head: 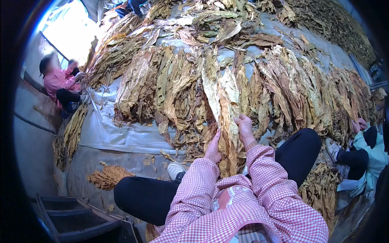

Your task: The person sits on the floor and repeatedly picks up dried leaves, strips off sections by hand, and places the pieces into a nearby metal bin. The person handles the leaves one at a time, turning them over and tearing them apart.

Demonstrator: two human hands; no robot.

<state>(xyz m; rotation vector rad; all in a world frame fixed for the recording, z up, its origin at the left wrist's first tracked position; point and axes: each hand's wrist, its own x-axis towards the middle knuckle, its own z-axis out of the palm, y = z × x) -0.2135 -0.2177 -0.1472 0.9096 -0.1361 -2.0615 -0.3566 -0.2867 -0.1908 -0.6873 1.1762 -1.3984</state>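
Between my hands hangs a bundle of long dried tobacco leaves (228, 130), pale at the upper end and browner lower down. My left hand (214, 148) lies along its left edge, thumb pointing up, fingers partly hidden behind the leaves. My right hand (244, 128) is closed on the right edge, a little higher up. Beyond the hands a wide row of dried tobacco leaves (138, 86) lies on pale plastic sheeting (121, 136). Some darker crumpled leaves (196, 150) are just left of the bundle, near my left hand.
A person in pink (62, 80) sits far left beside leaves. At the right edge another person in a green top (369, 152) handles leaves. A brown leaf pile (108, 176) lies on the floor by my left knee. A dark slatted frame (70, 211) stands lower left.
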